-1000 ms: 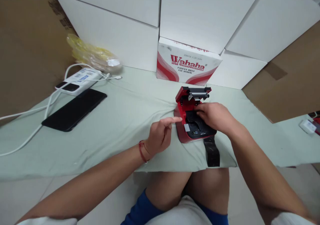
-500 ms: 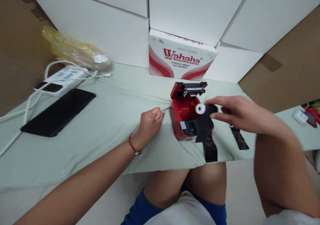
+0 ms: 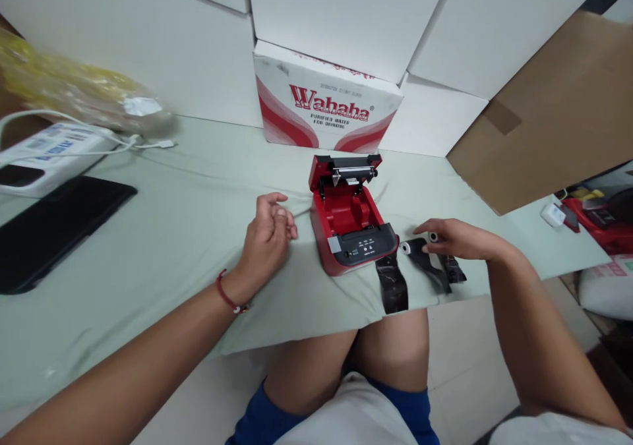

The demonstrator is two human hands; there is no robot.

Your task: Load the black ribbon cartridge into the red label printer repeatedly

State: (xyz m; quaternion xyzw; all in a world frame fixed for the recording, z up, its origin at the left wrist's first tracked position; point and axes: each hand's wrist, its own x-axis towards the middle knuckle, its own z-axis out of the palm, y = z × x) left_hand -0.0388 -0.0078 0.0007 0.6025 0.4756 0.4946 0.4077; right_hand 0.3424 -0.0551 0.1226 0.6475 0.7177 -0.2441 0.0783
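Observation:
A small red label printer (image 3: 324, 240) stands on the cloth with its lid (image 3: 346, 168) raised and a bare bay inside. My right hand (image 3: 452, 237) is low over the table to its right, thumb and fingers around a black label roll (image 3: 418, 247) with a white core. The loose end of that roll trails toward the table's front edge. A second roll (image 3: 434, 237) with a white core shows partly under the fingers. Left of the printer, my left hand (image 3: 271, 234) rests on the cloth, fingers loosely bent and apart, holding nothing. A black strip (image 3: 392, 283) lies at the printer's front.
A Wahaha water carton (image 3: 326, 102) stands behind the printer against white boxes. To the left lie a black phone-like slab (image 3: 64, 224), a white power strip (image 3: 54, 151) with cables, and a yellowish plastic bag (image 3: 84, 89). A brown cardboard panel (image 3: 544, 115) rises at the right.
My right hand has carried the black roll from above the printer down to the table on its right. My left hand's fist has loosened. The camera view has shifted right.

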